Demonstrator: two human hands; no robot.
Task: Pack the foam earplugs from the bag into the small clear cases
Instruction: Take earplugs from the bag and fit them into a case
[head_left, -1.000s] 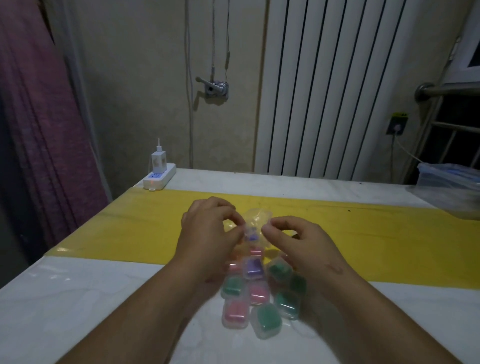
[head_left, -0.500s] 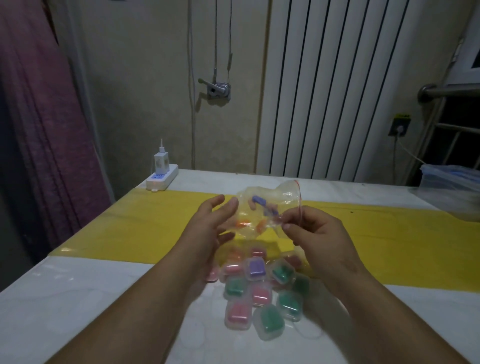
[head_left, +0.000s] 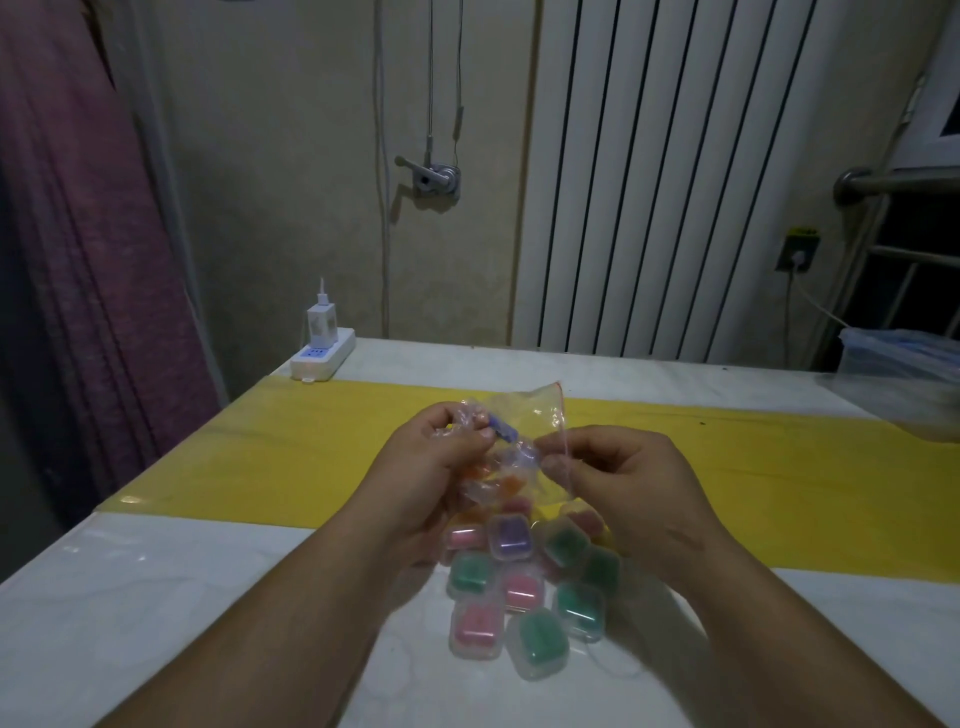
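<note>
Foam earplugs, orange and blurred, sit low in a crumpled clear plastic zip bag held up between both hands. One blue-purple earplug lies higher, at the left fingertips, its long axis slanting down toward the right hand. The left hand has its fingers curled round the bag's bunched closed end. The right hand pinches the bag's mouth edge between thumb and forefinger, beside the thin red seal line. That line stands nearly upright, so the bag stretches across from one grip to the other, its mouth turned toward the right hand.

Directly below the grip, and closer to the person, a huddle of small square clear plastic cases lies on the white marble table, touching one another, with pink, green and purple showing through. Beneath and beyond the grip a broad yellow strip crosses the table. Far beyond it to the left sits a white power strip with a charger plugged in. A white ribbed radiator stands behind, a purple-pink curtain hangs at far left, and a clear plastic tub sits at far right.
</note>
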